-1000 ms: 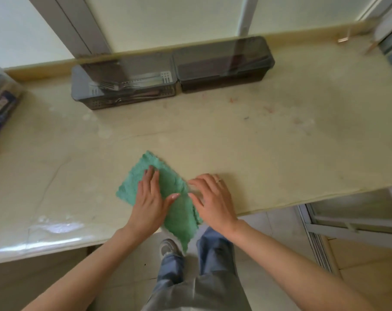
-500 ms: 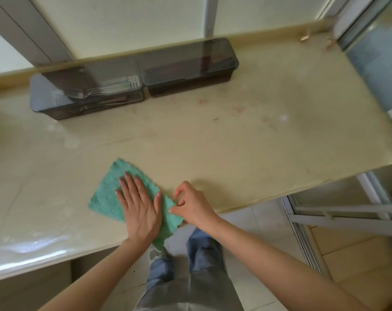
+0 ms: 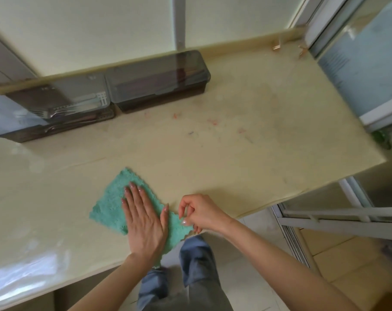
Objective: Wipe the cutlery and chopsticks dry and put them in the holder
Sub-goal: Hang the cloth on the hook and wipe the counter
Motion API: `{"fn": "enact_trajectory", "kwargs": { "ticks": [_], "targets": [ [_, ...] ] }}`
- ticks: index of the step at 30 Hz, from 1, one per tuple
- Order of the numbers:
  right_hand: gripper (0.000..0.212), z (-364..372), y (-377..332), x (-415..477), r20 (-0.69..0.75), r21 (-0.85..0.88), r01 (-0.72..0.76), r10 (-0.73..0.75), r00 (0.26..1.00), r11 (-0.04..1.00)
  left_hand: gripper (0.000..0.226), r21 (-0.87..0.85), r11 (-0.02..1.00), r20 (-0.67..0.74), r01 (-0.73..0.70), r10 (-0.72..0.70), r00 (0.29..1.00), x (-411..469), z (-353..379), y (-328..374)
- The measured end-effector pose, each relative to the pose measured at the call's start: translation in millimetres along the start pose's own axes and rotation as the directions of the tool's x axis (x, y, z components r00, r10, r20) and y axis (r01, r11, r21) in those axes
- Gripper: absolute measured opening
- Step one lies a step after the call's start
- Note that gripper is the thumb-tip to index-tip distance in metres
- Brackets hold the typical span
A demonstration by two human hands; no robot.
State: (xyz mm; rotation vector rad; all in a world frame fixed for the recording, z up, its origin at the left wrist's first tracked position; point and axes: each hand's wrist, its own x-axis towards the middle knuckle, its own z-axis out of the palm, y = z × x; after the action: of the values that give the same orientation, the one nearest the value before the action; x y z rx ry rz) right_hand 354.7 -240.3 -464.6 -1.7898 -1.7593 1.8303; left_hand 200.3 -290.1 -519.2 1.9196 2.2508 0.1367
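A green cloth [image 3: 110, 205] lies flat on the beige table [image 3: 235, 158] at its front edge, one corner hanging over. My left hand [image 3: 143, 223] presses flat on the cloth with straight fingers. At the cloth's right edge my right hand [image 3: 204, 214] has curled fingers, and thumb and fingers pinch the cloth there. Two dark holders with clear shut lids stand along the back wall. The left holder [image 3: 82, 95] has forks [image 3: 55, 112] inside. The right holder [image 3: 159, 84] shows long brownish pieces, blurred. No cutlery lies loose on the table.
Small wooden clips [image 3: 277, 47] lie at the back right corner. A sliding glass door frame [image 3: 370, 113] stands at the right, with a green object [image 3: 381, 140] by the table's right edge. My legs [image 3: 197, 265] stand below the front edge.
The view has turned right. My right hand went from lying flat on the cloth to curled fingers at its right edge. My left hand stays flat on the cloth.
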Motion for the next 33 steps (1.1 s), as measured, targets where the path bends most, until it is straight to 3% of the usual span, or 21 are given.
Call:
{"fn": "enact_trajectory", "kwargs": {
  "ticks": [4,9,17,22,25,27,29,30,33],
  "targets": [
    [0.029,-47.3,33.9,-15.1,-0.062,0.01,-0.101,0.102,0.993,0.995,0.079,-0.032,0.984,0.016,-0.177,0.177,0.984,14.4,9.2,60.8],
    [0.025,-116.4,81.0,-39.9,-0.144,0.14,-0.202,0.221,0.964,0.969,0.077,-0.081,0.929,0.062,-0.361,0.366,0.928,34.2,27.1,146.7],
    [0.028,-157.9,111.6,-45.6,-0.046,0.249,-0.197,0.215,0.976,0.948,0.074,-0.05,0.913,0.085,-0.405,0.408,0.909,41.2,34.5,187.4],
    [0.029,-195.1,128.1,-61.0,-0.187,0.207,-0.266,0.305,0.934,0.941,0.074,-0.161,0.863,0.103,-0.478,0.497,0.862,47.4,39.0,237.6],
    [0.03,-229.6,148.2,-73.7,-0.424,0.107,-0.365,0.375,0.825,0.925,0.077,-0.197,0.73,0.125,-0.654,0.68,0.722,55.6,50.9,276.3],
    [0.033,-258.0,163.2,-80.1,-0.609,0.012,-0.457,0.369,0.702,0.889,0.078,-0.174,0.596,0.145,-0.784,0.803,0.578,65.0,58.6,292.4],
    [0.031,-280.9,173.7,-82.6,-0.746,-0.001,-0.523,0.347,0.568,0.853,0.078,-0.134,0.525,0.15,-0.841,0.849,0.506,78.1,61.7,298.8],
    [0.03,-287.2,176.2,-81.4,-0.799,0.01,-0.535,0.329,0.504,0.845,0.079,-0.104,0.539,0.151,-0.836,0.84,0.522,85.4,60.4,299.8],
    [0.024,-280.9,170.5,-69.1,-0.93,-0.023,-0.514,0.17,0.325,0.857,0.078,-0.044,0.709,0.154,-0.703,0.701,0.697,109.0,50.4,299.7]
  ]
}}
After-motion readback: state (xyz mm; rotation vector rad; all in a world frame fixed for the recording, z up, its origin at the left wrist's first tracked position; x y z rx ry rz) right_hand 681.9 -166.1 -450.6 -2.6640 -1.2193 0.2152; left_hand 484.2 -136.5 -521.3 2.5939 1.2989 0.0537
